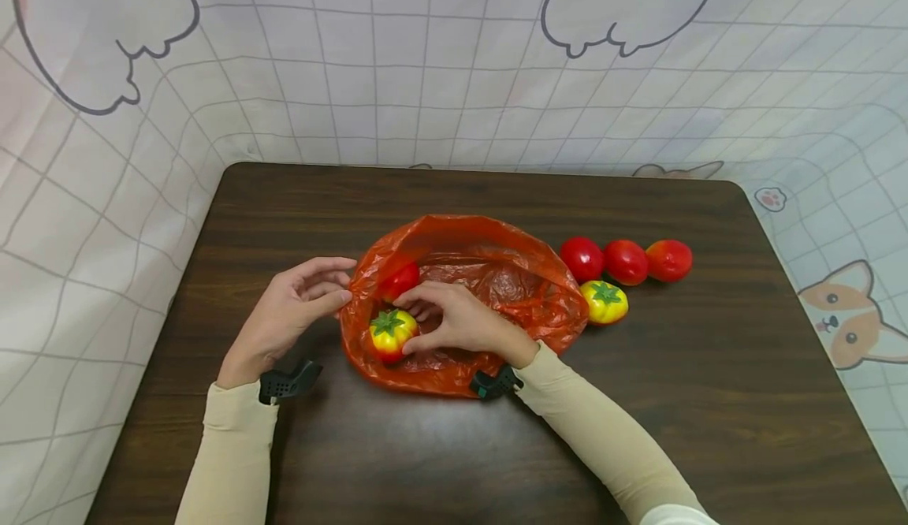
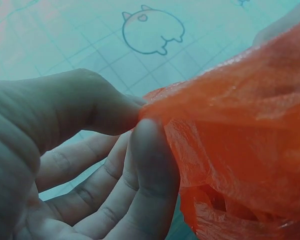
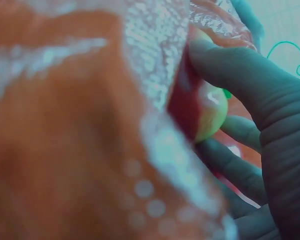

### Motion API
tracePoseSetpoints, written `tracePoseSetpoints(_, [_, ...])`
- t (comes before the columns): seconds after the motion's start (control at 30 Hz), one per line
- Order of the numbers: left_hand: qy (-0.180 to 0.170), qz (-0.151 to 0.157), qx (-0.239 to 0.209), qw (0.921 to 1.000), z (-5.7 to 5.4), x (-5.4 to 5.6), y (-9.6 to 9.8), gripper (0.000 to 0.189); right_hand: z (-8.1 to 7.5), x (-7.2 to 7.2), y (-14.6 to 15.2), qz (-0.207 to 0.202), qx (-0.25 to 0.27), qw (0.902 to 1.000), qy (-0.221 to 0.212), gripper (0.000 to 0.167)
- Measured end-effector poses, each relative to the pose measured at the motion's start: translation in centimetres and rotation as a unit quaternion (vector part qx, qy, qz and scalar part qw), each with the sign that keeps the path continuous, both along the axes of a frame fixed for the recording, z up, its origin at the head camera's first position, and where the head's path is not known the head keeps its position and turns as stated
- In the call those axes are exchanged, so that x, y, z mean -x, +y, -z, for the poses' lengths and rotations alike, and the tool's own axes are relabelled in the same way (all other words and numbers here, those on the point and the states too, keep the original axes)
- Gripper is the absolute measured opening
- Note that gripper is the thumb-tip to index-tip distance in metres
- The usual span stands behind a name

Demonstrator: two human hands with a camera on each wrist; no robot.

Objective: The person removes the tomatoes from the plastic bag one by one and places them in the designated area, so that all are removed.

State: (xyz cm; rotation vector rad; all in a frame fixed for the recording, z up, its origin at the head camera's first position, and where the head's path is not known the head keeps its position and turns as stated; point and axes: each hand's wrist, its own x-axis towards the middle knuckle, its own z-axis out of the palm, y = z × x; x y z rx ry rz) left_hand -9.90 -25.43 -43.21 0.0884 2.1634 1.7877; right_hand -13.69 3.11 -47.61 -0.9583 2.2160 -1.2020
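An orange-red plastic bag (image 1: pixel 454 225) lies with its mouth open on the table. My left hand (image 1: pixel 294 312) pinches the left rim of the bag between thumb and index finger, as the left wrist view shows close up. Inside the bag, my right hand (image 1: pixel 454 316) holds a yellow-and-red tomato (image 1: pixel 392 332) with a green leafy top. In the right wrist view the thumb presses on this tomato (image 3: pixel 212 110), with fingers on its other side. A red tomato (image 1: pixel 400 281) sits behind it in the bag, partly hidden by the right hand and the bag's side.
To the right of the bag, three red tomatoes (image 1: pixel 626 262) stand in a row. Another yellow tomato (image 1: pixel 604 303) with a green top lies in front of them, against the bag's edge. The dark wooden table (image 1: pixel 426 462) meets a patterned white cloth (image 1: pixel 397 99) behind.
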Motion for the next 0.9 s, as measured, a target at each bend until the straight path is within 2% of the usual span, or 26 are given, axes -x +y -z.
tracePoseSetpoints(0.13, [0.000,0.000,0.004,1.0000,0.0,0.0,0.0,0.050,0.3,-0.1,0.0,0.000,0.006,0.9997,-0.023,0.058])
tracePoseSetpoints(0.27, [-0.003,-0.001,0.008,1.0000,0.0,0.0,0.0,0.050,0.3,-0.2,0.1,0.004,0.008,0.9996,-0.026,0.056])
tracePoseSetpoints(0.5, [-0.004,-0.002,0.004,1.0000,-0.1,0.0,-0.1,0.050,0.2,-0.1,0.5,0.011,0.011,0.9998,0.009,0.054])
tracePoseSetpoints(0.9, [0.003,0.000,-0.006,1.0000,-0.2,-0.1,-0.2,0.050,-0.6,0.0,1.7,0.031,0.016,0.9991,0.023,0.053])
